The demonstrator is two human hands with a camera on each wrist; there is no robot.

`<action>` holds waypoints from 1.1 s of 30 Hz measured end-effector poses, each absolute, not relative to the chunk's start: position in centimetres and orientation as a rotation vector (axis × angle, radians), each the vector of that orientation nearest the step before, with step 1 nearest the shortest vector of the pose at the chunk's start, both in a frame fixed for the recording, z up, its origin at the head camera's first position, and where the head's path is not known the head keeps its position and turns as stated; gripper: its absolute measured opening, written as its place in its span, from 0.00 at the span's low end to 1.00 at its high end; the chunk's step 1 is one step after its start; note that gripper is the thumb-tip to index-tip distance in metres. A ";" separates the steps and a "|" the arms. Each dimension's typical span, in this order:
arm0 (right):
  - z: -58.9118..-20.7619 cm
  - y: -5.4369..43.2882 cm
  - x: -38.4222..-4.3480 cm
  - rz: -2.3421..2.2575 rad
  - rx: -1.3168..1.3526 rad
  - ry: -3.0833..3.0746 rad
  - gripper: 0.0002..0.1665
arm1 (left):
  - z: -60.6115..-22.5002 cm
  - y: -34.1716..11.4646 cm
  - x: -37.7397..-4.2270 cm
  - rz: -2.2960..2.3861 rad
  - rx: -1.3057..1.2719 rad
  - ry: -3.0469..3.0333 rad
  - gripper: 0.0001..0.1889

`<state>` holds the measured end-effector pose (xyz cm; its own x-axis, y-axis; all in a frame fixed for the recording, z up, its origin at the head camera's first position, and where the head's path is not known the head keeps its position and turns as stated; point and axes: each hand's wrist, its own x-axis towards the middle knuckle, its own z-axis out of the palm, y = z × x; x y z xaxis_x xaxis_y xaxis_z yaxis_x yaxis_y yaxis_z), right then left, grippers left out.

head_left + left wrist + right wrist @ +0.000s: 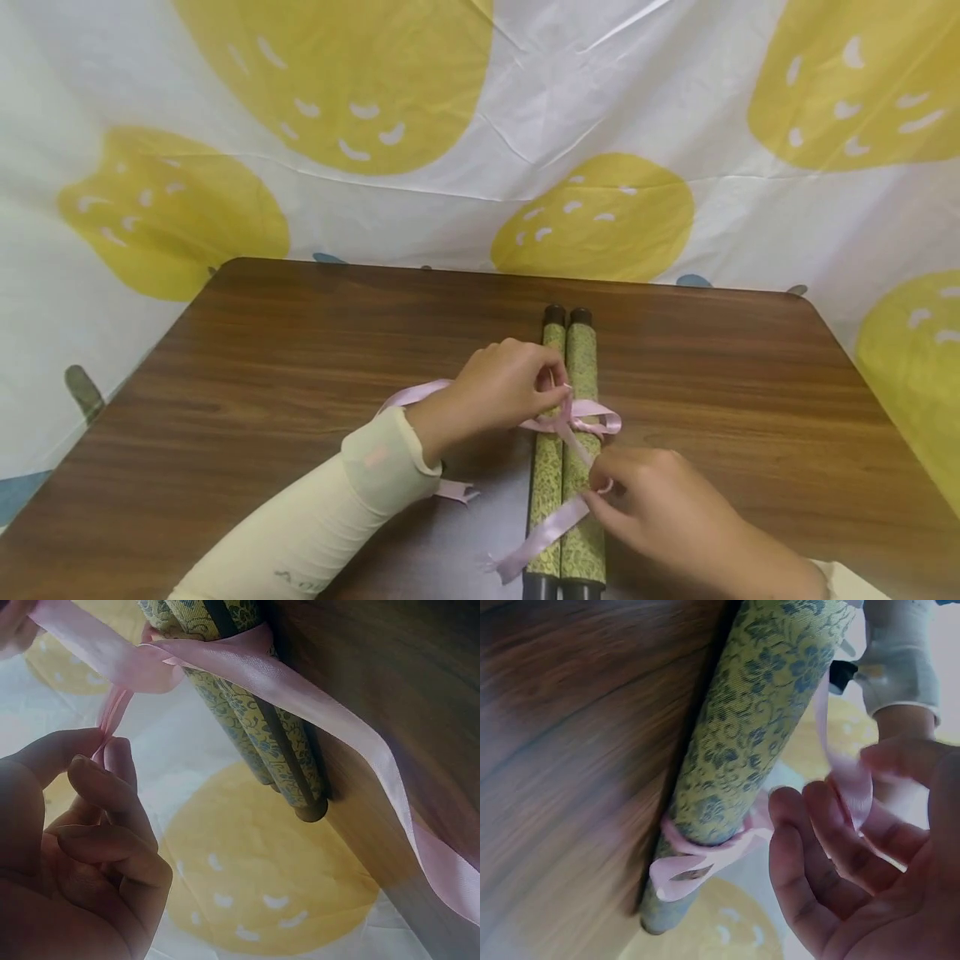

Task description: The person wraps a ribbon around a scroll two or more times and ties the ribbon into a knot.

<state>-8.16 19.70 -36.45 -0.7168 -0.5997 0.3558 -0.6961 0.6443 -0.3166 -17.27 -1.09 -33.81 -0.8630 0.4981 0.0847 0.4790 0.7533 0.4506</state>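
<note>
Two scrolls (583,358) in yellow-green floral brocade with dark end knobs lie side by side on the table. A pink satin ribbon (262,675) wraps their middle, with a loop (611,419) sticking out on the right. Above the wrap, my left hand (495,385) pinches a narrow, bunched strand of the ribbon between thumb and fingertips. Lower and to the right, my right hand (660,500) pinches another length, whose frayed tail (551,529) hangs across the scrolls. In the right wrist view, the ribbon (853,787) bends over the fingers of that hand.
The dark wood-grain table (300,333) has rounded far corners. Behind it hangs a white cloth (405,196) with yellow fruit prints. Another forked ribbon end (453,490) lies on the table beneath my left forearm.
</note>
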 end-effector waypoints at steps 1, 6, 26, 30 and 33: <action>-36.5 19.9 -8.2 0.656 1.046 -2.638 0.09 | -33.8 -1.1 -17.2 0.731 0.808 2.904 0.04; -36.7 21.2 -8.5 0.635 1.039 -2.556 0.19 | -33.9 -1.0 -17.3 0.741 0.792 2.898 0.04; -35.9 26.7 -10.3 0.392 0.950 -2.465 0.19 | -33.9 -1.0 -17.3 0.744 0.801 2.889 0.04; -36.5 27.2 -10.4 0.355 0.894 -2.556 0.18 | -34.0 -1.0 -17.2 0.742 0.810 2.878 0.03; -37.1 27.4 -10.5 0.315 0.836 -2.686 0.16 | -34.1 -1.0 -17.1 0.737 0.820 2.867 0.04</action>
<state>-10.53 27.39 -37.14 -0.7818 -0.5132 0.3541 -0.5812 0.8054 -0.1160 -17.07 -1.01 -34.15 -0.8553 0.5143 0.0626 0.4808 0.7429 0.4659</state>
